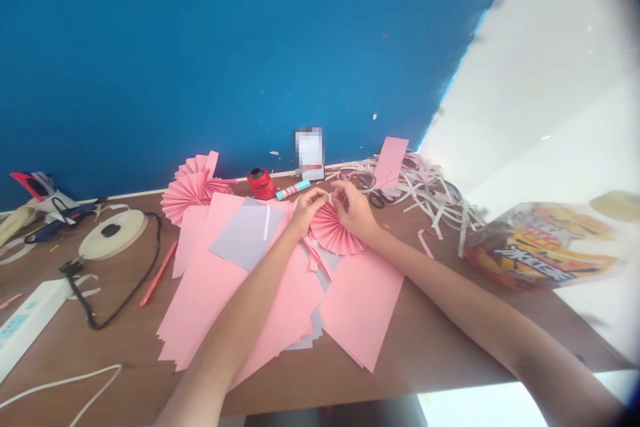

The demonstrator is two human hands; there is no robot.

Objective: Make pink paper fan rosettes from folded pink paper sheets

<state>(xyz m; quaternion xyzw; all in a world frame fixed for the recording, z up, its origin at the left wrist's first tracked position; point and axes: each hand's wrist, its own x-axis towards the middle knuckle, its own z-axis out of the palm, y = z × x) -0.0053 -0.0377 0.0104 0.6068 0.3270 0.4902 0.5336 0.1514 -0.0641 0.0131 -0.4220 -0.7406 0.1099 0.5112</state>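
Both my hands meet over a pleated pink paper fan [330,232] on a brown table [440,340]. My left hand [309,208] pinches the fan's top edge from the left. My right hand [354,209] pinches it from the right, fingers closed on the folds. The fan lies on several flat pink paper sheets [360,307], with a grey sheet [246,235] among them. A second pink fan rosette [193,191] stands at the back left against the blue wall.
A red tape roll [261,183], a glue stick [293,190], scissors [376,195] and a heap of paper strips [440,203] lie at the back. A glue gun [47,210], cream tape roll [113,233], power strip [25,323], pink pencil [159,273] sit left; a snack bag [540,247] right.
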